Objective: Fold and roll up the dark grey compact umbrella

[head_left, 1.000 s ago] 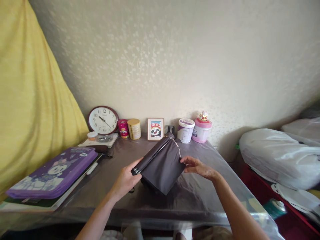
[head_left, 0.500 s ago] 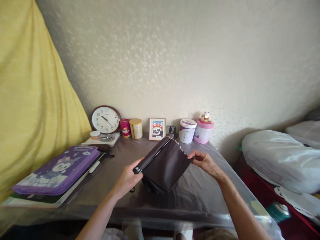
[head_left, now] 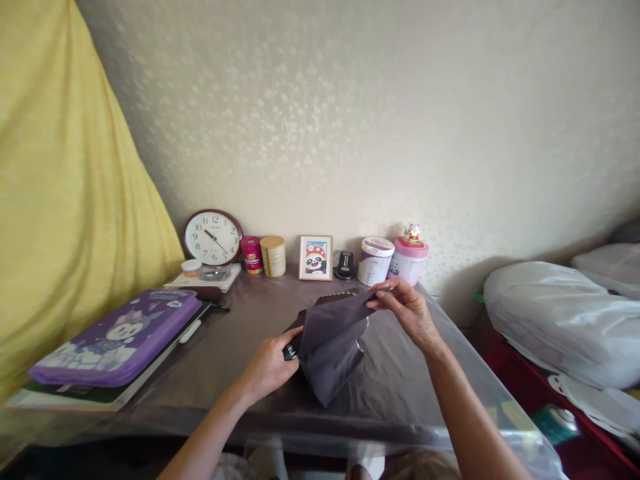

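Observation:
A dark grey fabric item (head_left: 330, 340), seemingly a folded umbrella with its canopy loose, hangs over the middle of the desk (head_left: 240, 400). My left hand (head_left: 270, 367) is closed round its black handle end at the lower left. My right hand (head_left: 405, 310) pinches the upper right edge of the fabric and holds it up. A striped trim shows along the top edge near my right fingers. The fabric's lower corner droops toward the desk top.
Along the wall stand a round clock (head_left: 213, 237), a red tin (head_left: 251, 255), a gold tin (head_left: 273, 256), a framed panda picture (head_left: 315, 257), a white tub (head_left: 373, 260) and a pink jar (head_left: 407, 259). A purple case (head_left: 115, 337) lies left. White plastic bags (head_left: 560, 320) sit right.
My right hand has risen and moved back toward the wall, taking hold of the fabric's top edge. The fabric has swung down from pointing at the wall, and my left hand dropped slightly.

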A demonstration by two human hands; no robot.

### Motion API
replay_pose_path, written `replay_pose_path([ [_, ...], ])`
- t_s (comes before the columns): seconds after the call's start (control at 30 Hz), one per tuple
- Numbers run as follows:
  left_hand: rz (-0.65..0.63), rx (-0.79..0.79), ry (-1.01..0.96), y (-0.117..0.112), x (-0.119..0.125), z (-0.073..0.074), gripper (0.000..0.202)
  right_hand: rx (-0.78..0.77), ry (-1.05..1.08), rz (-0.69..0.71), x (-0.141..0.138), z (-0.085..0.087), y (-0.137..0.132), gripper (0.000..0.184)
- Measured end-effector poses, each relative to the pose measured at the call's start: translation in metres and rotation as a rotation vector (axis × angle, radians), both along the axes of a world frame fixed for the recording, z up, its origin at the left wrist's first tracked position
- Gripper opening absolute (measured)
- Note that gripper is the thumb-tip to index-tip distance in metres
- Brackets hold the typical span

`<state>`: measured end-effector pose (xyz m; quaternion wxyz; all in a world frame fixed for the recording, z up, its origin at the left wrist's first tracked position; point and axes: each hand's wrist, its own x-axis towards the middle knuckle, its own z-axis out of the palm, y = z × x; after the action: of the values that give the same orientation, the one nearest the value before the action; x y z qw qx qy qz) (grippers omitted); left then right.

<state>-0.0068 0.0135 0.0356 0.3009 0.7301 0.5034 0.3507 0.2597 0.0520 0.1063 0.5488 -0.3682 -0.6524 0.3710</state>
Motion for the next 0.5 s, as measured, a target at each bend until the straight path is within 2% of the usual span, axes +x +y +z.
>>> replay_pose_path([
  [0.13, -0.074, 0.040, 0.076, -0.007, 0.008, 0.001, 0.049, 0.012, 0.068, -0.004, -0.009, -0.006, 0.010, 0.023],
  [0.3, -0.165, 0.083, 0.160, -0.013, 0.014, 0.000, 0.035, -0.067, 0.106, 0.033, -0.011, -0.022, 0.028, 0.026],
  [0.4, -0.174, 0.104, 0.193, -0.016, 0.016, -0.001, 0.032, -0.110, 0.070, 0.031, -0.011, -0.033, 0.037, 0.028],
  [0.5, -0.143, 0.091, 0.238, -0.018, 0.017, -0.003, 0.031, -0.137, -0.051, 0.023, -0.011, -0.042, 0.044, 0.027],
])
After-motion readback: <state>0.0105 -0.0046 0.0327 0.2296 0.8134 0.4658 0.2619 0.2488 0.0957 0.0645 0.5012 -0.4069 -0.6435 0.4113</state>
